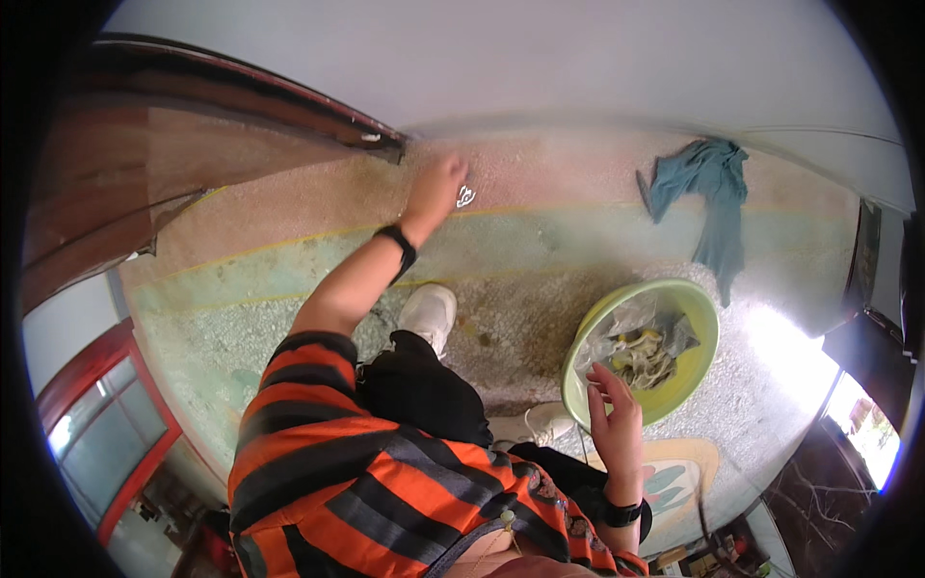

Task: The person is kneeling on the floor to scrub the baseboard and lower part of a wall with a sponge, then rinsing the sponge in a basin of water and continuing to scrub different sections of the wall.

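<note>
My left hand reaches far forward above the terrazzo floor, its fingers curled and blurred. Right beside those fingers shows a small white-and-dark object; whether the hand grips it, I cannot tell. At the near rim of a light green plastic basin is my right hand, fingers loosely bent and apart, holding nothing. Inside the basin lie crumpled clear plastic and a heap of greyish-yellow scraps that I cannot identify.
A teal cloth garment sprawls on the floor near the wall. Brown wooden furniture juts in at the upper left. A red-framed glazed door stands at the left. Bright light enters from the right.
</note>
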`<state>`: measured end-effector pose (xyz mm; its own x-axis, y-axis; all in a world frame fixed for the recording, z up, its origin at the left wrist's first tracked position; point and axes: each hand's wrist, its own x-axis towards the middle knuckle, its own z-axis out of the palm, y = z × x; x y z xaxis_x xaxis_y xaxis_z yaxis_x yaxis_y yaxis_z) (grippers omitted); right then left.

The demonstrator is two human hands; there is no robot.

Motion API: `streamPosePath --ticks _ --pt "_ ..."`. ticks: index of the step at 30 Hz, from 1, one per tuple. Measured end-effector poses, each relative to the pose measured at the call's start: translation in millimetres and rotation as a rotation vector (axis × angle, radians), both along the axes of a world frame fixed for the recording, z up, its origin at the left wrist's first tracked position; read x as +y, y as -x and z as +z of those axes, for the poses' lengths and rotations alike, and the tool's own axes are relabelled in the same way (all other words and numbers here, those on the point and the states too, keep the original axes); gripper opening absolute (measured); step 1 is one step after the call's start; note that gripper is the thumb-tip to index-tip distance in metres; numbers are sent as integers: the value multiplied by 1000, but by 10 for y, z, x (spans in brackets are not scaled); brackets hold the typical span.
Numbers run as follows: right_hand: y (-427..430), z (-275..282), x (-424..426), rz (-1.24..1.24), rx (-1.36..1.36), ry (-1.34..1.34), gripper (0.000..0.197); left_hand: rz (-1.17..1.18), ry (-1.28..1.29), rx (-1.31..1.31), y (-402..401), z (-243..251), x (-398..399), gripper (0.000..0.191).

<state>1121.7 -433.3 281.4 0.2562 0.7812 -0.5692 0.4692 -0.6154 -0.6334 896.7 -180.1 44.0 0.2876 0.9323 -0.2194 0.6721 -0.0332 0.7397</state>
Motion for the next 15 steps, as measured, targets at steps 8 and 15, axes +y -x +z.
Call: streamPosePath --ticks 8,15 --pt "-1 -196 49 14 2 -8 24 10 13 11 -101 -97 -21 26" --pt "-127 -285 -15 10 -60 -18 24 -71 -29 55 -47 -242 112 28"
